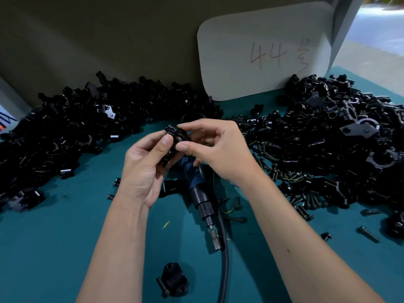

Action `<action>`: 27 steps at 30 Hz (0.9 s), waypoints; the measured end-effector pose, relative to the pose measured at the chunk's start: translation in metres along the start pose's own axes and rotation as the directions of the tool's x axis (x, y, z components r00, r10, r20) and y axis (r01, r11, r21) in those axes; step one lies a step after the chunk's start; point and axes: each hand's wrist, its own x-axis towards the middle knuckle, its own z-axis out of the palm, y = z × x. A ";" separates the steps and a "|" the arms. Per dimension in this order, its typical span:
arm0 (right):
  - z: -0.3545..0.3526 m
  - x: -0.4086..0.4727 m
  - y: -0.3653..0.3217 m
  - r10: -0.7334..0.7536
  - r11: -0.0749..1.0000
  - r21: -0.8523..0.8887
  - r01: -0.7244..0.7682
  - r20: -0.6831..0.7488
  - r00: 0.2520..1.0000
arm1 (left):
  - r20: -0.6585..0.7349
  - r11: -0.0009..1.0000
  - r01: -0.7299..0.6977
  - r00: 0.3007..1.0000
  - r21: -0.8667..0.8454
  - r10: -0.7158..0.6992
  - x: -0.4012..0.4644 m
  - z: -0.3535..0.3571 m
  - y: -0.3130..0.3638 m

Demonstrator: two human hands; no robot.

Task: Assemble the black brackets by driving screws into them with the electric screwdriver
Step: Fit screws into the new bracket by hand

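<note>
Above the middle of the teal table, my left hand [146, 165] grips a black bracket [172, 138] with thumb and fingers. My right hand [214, 147] pinches the top of the same bracket between thumb and forefinger. Whether a screw sits between those fingertips is hidden. Under my hands lies the electric screwdriver [202, 197], blue and black, its bit pointing toward me and its black cable [224, 270] running off the near edge. One bracket with a screw [173, 279] rests near the front edge.
A large heap of black brackets [87, 119] fills the left and back of the table [54, 248]. Another heap of brackets mixed with screws [328, 138] covers the right. Loose screws [368, 234] lie at the right front. A white card marked 44 [266, 51] leans on the back wall.
</note>
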 end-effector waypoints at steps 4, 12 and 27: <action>-0.043 0.004 -0.017 0.157 0.888 -0.443 -0.127 0.032 0.987 | 0.026 0.999 0.007 1.000 -0.031 -0.006 0.000 0.011 -0.004; -0.091 -0.001 -0.028 0.519 0.442 -0.816 -0.372 -0.105 0.848 | -0.044 0.996 -0.009 0.999 -0.088 0.006 0.000 0.020 -0.009; -0.086 -0.004 -0.029 0.393 0.710 -0.569 -0.416 -0.171 0.904 | 0.037 0.992 -0.099 0.995 0.082 0.097 0.000 0.023 -0.019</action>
